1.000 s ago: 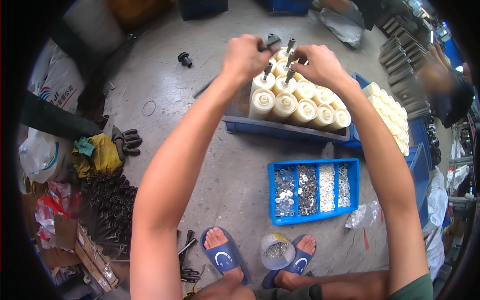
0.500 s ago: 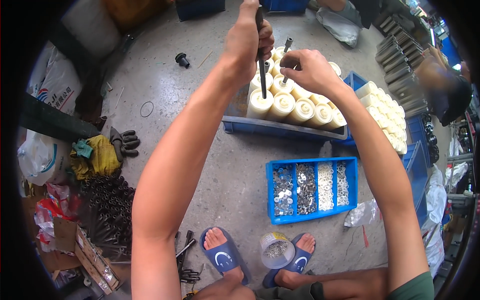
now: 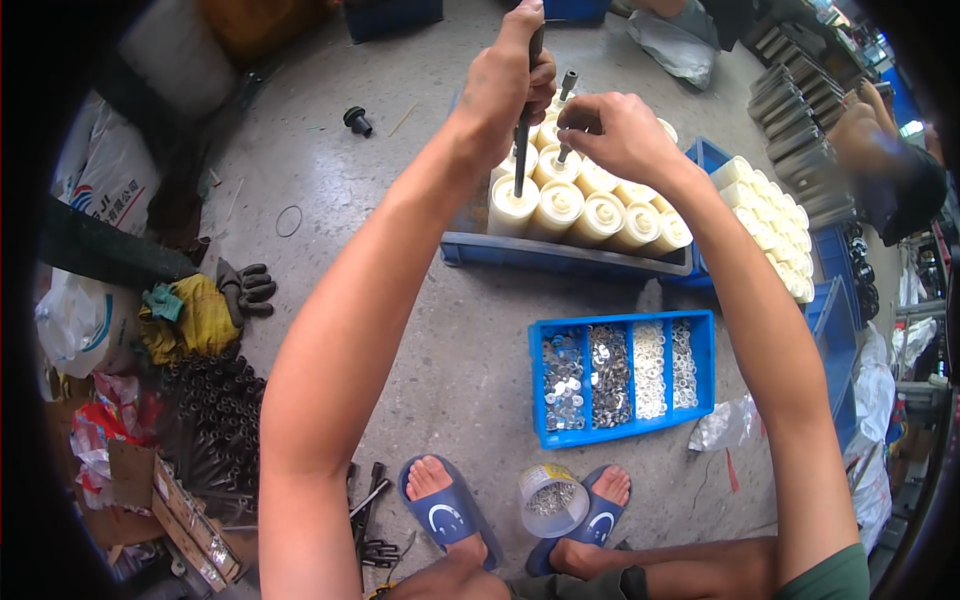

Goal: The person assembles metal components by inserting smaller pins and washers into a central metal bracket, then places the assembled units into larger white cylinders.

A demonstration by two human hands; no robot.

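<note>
My left hand [image 3: 508, 88] is wrapped round a long dark rod-shaped tool [image 3: 523, 155]. The tool stands nearly upright, its lower end on the top of a cream plastic cylinder [image 3: 513, 212] at the near left corner of a packed group. To the right, my right hand [image 3: 625, 132] is closed, thumb and fingers pinching a shorter dark metal rod [image 3: 569, 84]. That rod's lower end shows below the fingers, over another cream cylinder [image 3: 557, 212]'s neighbour behind. The cylinders stand upright in a blue crate [image 3: 570, 257]; my hands hide some of them.
A blue divided tray [image 3: 622, 432] of washers and small parts lies nearer me. A clear tub [image 3: 552, 502] of small metal pieces stands between my sandalled feet. Dark tubes [image 3: 215, 420] and gloves [image 3: 248, 288] lie left. More cream cylinders [image 3: 765, 215] and another person [image 3: 880, 165] are right.
The view has shifted slightly. Both hands keep their grips, and the long tool stays on the same near left cylinder. Nothing has been let go.
</note>
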